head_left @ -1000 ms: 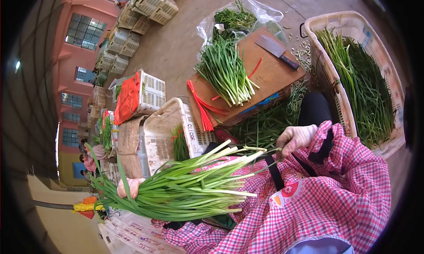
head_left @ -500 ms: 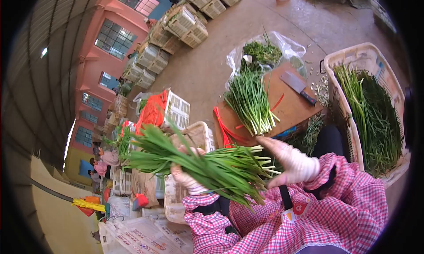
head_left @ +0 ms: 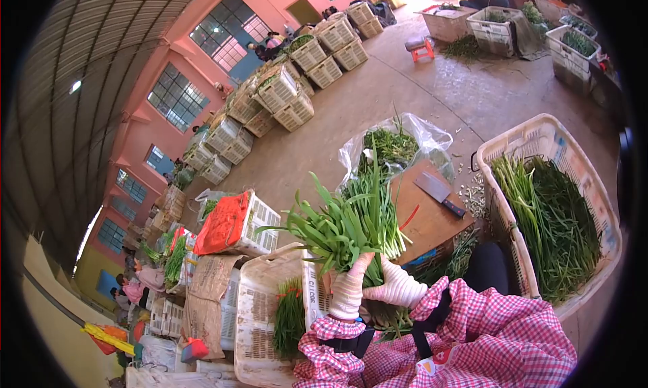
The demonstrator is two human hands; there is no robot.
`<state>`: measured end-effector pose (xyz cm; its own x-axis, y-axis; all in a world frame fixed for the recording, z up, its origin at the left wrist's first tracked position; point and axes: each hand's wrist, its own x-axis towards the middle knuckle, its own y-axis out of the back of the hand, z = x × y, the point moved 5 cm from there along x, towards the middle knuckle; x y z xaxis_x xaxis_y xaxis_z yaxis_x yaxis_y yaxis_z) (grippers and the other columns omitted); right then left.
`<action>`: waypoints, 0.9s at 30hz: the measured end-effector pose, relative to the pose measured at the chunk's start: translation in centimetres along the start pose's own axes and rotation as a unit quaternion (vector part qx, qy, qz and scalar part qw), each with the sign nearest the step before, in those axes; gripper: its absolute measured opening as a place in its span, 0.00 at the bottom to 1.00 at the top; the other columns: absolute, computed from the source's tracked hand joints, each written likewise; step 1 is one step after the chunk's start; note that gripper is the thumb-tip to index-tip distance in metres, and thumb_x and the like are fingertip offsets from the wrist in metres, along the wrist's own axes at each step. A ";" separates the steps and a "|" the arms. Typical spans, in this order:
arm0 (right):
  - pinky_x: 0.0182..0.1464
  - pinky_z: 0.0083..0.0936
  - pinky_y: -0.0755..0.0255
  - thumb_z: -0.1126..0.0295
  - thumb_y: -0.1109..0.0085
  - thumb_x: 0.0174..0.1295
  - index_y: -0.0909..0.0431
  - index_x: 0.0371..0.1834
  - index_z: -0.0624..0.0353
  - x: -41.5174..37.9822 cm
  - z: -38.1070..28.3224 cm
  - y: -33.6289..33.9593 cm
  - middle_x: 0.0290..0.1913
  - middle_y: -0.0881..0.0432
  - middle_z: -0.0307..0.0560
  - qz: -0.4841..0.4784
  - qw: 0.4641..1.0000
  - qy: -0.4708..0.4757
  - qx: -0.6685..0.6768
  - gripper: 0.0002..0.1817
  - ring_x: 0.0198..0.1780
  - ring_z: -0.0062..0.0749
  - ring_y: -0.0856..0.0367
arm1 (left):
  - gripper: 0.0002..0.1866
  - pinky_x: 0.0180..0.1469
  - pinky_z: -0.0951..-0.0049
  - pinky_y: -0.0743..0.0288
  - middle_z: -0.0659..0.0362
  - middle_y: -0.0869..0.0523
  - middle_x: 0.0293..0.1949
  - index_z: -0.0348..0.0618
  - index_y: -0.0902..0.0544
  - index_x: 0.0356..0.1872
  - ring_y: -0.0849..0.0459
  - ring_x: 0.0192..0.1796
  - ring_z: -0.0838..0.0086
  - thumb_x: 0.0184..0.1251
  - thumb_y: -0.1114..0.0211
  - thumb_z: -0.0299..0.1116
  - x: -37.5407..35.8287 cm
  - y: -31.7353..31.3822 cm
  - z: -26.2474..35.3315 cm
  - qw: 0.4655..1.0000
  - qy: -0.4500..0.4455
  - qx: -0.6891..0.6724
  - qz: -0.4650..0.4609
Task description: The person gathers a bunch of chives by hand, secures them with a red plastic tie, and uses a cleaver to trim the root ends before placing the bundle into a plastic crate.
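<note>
A loose bunch of greens (head_left: pixel 334 233) stands upright in my hands, leaves up, held in the air just in front of the left edge of the brown surface (head_left: pixel 432 236). My left hand (head_left: pixel 356 273) is clamped around the lower part of the bunch; my right hand (head_left: pixel 397 287) presses in from the other side, though with its fingers partly hidden I cannot tell whether it has closed. No tie shows on the bunch, so a slackened grip could let single stalks slip down toward my lap, and too hard a squeeze could bruise the leaves.

A second bunch (head_left: pixel 393 236) lies at the surface's left edge, directly behind mine from this view; whether the two touch I cannot tell. If my leaves sweep across it, stalks could tangle or be dragged off the edge. A red strip (head_left: pixel 409 216) lies near the surface's middle, light enough to be brushed aside.

Along the far right edge rests a knife (head_left: pixel 437 194), its handle near the right corner. A sleeve or a careless reach could knock it to the floor, where pale scraps (head_left: pixel 474 194) lie scattered and, I judge, could make footing slippery.
</note>
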<state>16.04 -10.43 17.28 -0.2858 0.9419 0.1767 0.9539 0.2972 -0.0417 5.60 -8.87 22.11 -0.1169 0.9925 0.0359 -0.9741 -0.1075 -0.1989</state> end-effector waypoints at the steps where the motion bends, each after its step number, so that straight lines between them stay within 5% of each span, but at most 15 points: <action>1: 0.63 0.29 0.37 0.62 0.26 0.46 0.42 0.69 0.59 0.5 0.8 0.0 0.58 0.26 0.51 0.027 0.999 0.032 -0.022 0.47 0.58 0.36 0.29 | 0.22 0.52 0.71 0.25 0.58 0.18 0.50 0.38 0.22 0.53 0.20 0.48 0.73 0.54 0.30 0.27 0.0 -0.3 0.4 0.997 -0.028 0.073 -0.028; 4: 0.62 0.28 0.36 0.66 0.29 0.51 0.34 0.64 0.59 2.6 2.9 -0.3 0.55 0.23 0.43 -0.120 0.978 0.056 0.160 0.36 0.58 0.30 0.29 | 0.20 0.51 0.70 0.26 0.58 0.16 0.46 0.38 0.21 0.50 0.18 0.45 0.73 0.56 0.31 0.30 0.2 0.0 1.7 0.883 -0.196 0.407 -0.131; 6: 0.58 0.27 0.34 0.65 0.33 0.56 0.28 0.59 0.59 3.2 0.8 0.5 0.52 0.21 0.38 -0.163 0.973 0.079 0.146 0.27 0.54 0.25 0.28 | 0.23 0.56 0.64 0.30 0.55 0.19 0.46 0.38 0.23 0.50 0.19 0.47 0.63 0.54 0.29 0.35 0.5 1.3 2.3 0.892 -0.207 0.387 -0.110; 11: 0.56 0.27 0.33 0.59 0.36 0.59 0.30 0.61 0.59 5.1 -1.0 1.0 0.54 0.21 0.41 -0.303 0.936 -0.027 0.179 0.29 0.52 0.25 0.27 | 0.19 0.47 0.77 0.27 0.60 0.17 0.44 0.39 0.22 0.51 0.20 0.43 0.79 0.59 0.31 0.30 -0.6 1.9 5.8 0.973 -0.073 0.145 -0.162; 12: 0.56 0.27 0.32 0.56 0.36 0.59 0.31 0.62 0.59 5.3 -0.8 0.5 0.54 0.21 0.41 -0.354 0.918 -0.036 0.172 0.31 0.53 0.25 0.27 | 0.18 0.49 0.75 0.26 0.59 0.17 0.45 0.38 0.22 0.51 0.20 0.44 0.77 0.59 0.32 0.28 -0.6 3.1 5.1 0.977 -0.013 0.125 -0.171; 14: 0.55 0.28 0.31 0.51 0.37 0.59 0.28 0.59 0.59 5.2 -1.1 -0.6 0.52 0.21 0.41 -0.397 0.909 -0.016 0.122 0.30 0.52 0.26 0.25 | 0.20 0.51 0.72 0.25 0.58 0.17 0.46 0.38 0.23 0.53 0.19 0.46 0.75 0.59 0.32 0.29 0.4 3.9 4.4 0.971 -0.104 0.125 -0.175; 15: 0.57 0.29 0.31 0.47 0.39 0.59 0.30 0.61 0.57 4.8 -2.8 -1.2 0.59 0.25 0.44 -0.346 0.927 0.115 0.083 0.33 0.57 0.29 0.27 | 0.23 0.52 0.69 0.25 0.57 0.17 0.47 0.37 0.25 0.56 0.18 0.46 0.72 0.59 0.32 0.29 -0.2 3.1 4.1 0.978 -0.057 -0.016 -0.199; 18: 0.59 0.29 0.32 0.48 0.39 0.60 0.33 0.64 0.57 3.4 -2.2 -2.5 0.63 0.30 0.44 -0.370 0.912 0.004 0.176 0.34 0.61 0.30 0.30 | 0.32 0.59 0.66 0.28 0.51 0.23 0.58 0.35 0.33 0.64 0.23 0.56 0.63 0.62 0.35 0.39 -1.5 2.5 3.9 0.974 0.035 -0.074 -0.210; 19: 0.59 0.30 0.32 0.50 0.38 0.60 0.34 0.65 0.58 3.2 -2.2 -2.9 0.60 0.27 0.44 -0.344 0.911 0.028 0.225 0.35 0.60 0.29 0.29 | 0.28 0.57 0.64 0.26 0.51 0.20 0.52 0.33 0.27 0.57 0.20 0.52 0.62 0.60 0.34 0.39 -1.4 3.2 3.1 0.977 0.090 -0.045 -0.189; 20: 0.59 0.28 0.32 0.50 0.36 0.59 0.34 0.64 0.59 2.5 0.9 -3.4 0.58 0.25 0.44 -0.386 0.896 -0.117 0.188 0.35 0.59 0.29 0.29 | 0.19 0.55 0.63 0.24 0.51 0.16 0.45 0.33 0.21 0.48 0.17 0.47 0.63 0.60 0.35 0.36 -1.9 3.7 2.8 0.980 0.098 -0.047 -0.167; 21: 0.60 0.29 0.33 0.49 0.36 0.58 0.34 0.65 0.61 2.9 3.3 -4.1 0.57 0.24 0.45 -0.438 0.876 -0.128 0.157 0.37 0.59 0.29 0.29 | 0.13 0.52 0.64 0.23 0.51 0.15 0.39 0.33 0.18 0.41 0.16 0.44 0.66 0.63 0.39 0.34 -1.0 6.7 0.0 0.997 0.048 -0.027 -0.053; 22: 0.60 0.29 0.33 0.48 0.35 0.57 0.35 0.65 0.62 2.7 5.3 -4.3 0.56 0.24 0.46 -0.488 0.852 -0.138 0.129 0.39 0.59 0.29 0.29 | 0.11 0.49 0.64 0.22 0.51 0.15 0.37 0.35 0.18 0.40 0.16 0.41 0.67 0.65 0.41 0.33 -2.1 6.0 2.0 0.993 0.076 0.042 -0.074; 24: 0.62 0.30 0.34 0.47 0.35 0.56 0.36 0.65 0.65 0.9 7.1 -2.4 0.57 0.24 0.47 -0.420 0.885 -0.157 0.126 0.41 0.59 0.30 0.29 | 0.11 0.47 0.69 0.24 0.56 0.14 0.32 0.39 0.17 0.31 0.17 0.37 0.71 0.64 0.39 0.36 -2.9 7.8 3.8 0.996 0.070 -0.053 0.015; 25: 0.64 0.33 0.37 0.46 0.34 0.55 0.36 0.65 0.66 0.0 9.4 -1.2 0.57 0.24 0.49 -0.406 0.892 -0.164 0.109 0.43 0.60 0.31 0.30 | 0.09 0.47 0.65 0.23 0.54 0.15 0.29 0.39 0.18 0.31 0.16 0.37 0.66 0.63 0.40 0.34 -2.7 9.1 4.5 0.984 0.059 -0.165 0.038; 27: 0.56 0.30 0.31 0.50 0.36 0.57 0.34 0.63 0.65 -1.3 13.1 1.3 0.51 0.21 0.48 -0.383 0.906 -0.177 -0.025 0.38 0.53 0.30 0.25 | 0.13 0.51 0.58 0.24 0.60 0.17 0.31 0.43 0.21 0.48 0.17 0.36 0.69 0.66 0.41 0.35 -1.9 13.8 4.5 0.977 -0.018 -0.210 0.042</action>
<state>16.48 -9.17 4.08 -0.8687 0.4563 -0.1925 0.4639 0.8859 0.0068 -8.50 -12.52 23.73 -0.2067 0.9778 0.0351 -0.7967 -0.1473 -0.5862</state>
